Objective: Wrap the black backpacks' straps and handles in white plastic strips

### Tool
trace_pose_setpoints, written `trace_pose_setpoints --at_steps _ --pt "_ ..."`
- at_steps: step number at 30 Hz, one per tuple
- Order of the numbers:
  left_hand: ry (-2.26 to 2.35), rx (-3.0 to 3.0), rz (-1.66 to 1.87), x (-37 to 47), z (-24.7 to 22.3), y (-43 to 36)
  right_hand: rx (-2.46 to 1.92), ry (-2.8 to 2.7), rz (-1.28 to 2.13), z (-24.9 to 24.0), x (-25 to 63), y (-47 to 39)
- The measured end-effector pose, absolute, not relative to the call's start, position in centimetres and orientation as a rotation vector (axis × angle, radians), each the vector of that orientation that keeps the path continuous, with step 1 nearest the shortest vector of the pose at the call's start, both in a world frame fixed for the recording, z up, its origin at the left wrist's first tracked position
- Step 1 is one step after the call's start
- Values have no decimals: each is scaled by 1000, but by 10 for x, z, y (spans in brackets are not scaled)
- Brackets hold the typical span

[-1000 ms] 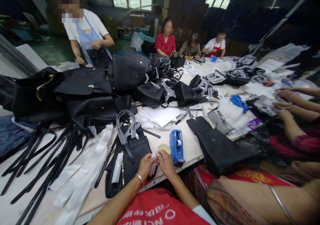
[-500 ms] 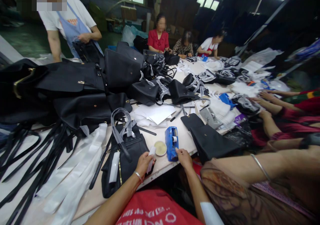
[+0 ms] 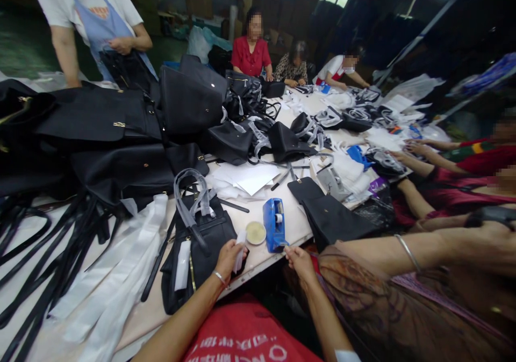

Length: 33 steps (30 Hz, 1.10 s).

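My left hand (image 3: 230, 257) is closed around a folded white wrapping strip (image 3: 240, 249), at the right side of a black backpack (image 3: 207, 265). The backpack lies on the table with its plastic-wrapped handle (image 3: 189, 176) upward. Another white strip (image 3: 183, 265) lies on its front beside a gold zipper. My right hand (image 3: 301, 262) pinches at the front end of a blue tape dispenser (image 3: 274, 225); what looks like a short piece of tape is between its fingertips, too small to see clearly. A round tin with pale contents (image 3: 255, 233) stands between my hands.
Black bags (image 3: 113, 115) pile up at the left, with dangling straps and long white strips (image 3: 121, 265) before them. White sheets (image 3: 250, 176) lie mid-table; a black bag (image 3: 336, 217) lies right. A co-worker's arm (image 3: 382, 249) is close on my right; other people work around the table.
My right hand has drawn back slightly from the dispenser's front, its fingers now pinched. My left hand keeps holding the white strip. The whole view has shifted a little.
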<state>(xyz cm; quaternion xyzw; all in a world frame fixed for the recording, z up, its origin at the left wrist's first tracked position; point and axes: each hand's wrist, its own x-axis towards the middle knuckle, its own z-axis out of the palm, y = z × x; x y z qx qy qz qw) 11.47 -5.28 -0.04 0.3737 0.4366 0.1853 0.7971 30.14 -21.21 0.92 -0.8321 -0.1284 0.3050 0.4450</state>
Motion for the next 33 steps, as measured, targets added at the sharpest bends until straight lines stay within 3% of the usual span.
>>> trace_pose_setpoints --at_steps 13,17,23,33 --pt "978 808 391 121 3 -54 -2165 -313 769 -7 297 -223" --pt "989 804 392 122 -1 -56 -2214 -604 718 13 281 -221" --pt "1018 816 412 127 -1 -57 -1840 -1136 836 51 258 -149" --pt "982 821 394 124 9 -58 -1683 -1618 853 38 276 -104"
